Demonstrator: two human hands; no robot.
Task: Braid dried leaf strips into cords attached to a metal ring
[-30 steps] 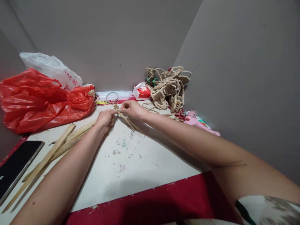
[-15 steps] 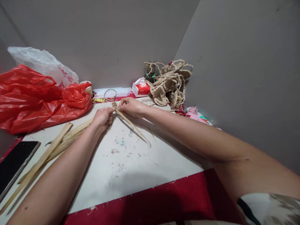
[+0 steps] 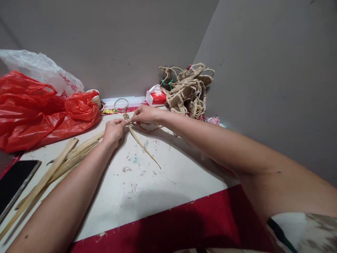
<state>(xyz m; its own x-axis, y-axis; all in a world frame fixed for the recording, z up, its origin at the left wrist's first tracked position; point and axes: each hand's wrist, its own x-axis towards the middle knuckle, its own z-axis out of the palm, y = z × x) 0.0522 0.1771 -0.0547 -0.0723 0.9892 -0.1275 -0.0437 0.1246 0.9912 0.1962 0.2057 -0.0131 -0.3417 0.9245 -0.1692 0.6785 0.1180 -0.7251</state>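
Note:
Near the back of the white table, my left hand is closed, thumb and finger pinching a small knotted piece of dried plant fibre. From that pinch a thin straw-coloured strip trails toward me over the tabletop. Just to the right, my right hand is also closed, its fingertips pinched beside the knot on the fibre strands. A braided cord runs below my right hand, partly hidden by it. Exactly which strand each fingertip grips is too small to tell.
Loose dried strips and a phone lie at left. Behind them sit a red plastic bag and a paper cup. At the back are a wire ring, a tissue pack and a heap of braided cords.
The trailing strip has swung slightly left and now bends more. My right fingertips have moved closer to my left ones at the knot. The whole view has shifted slightly.

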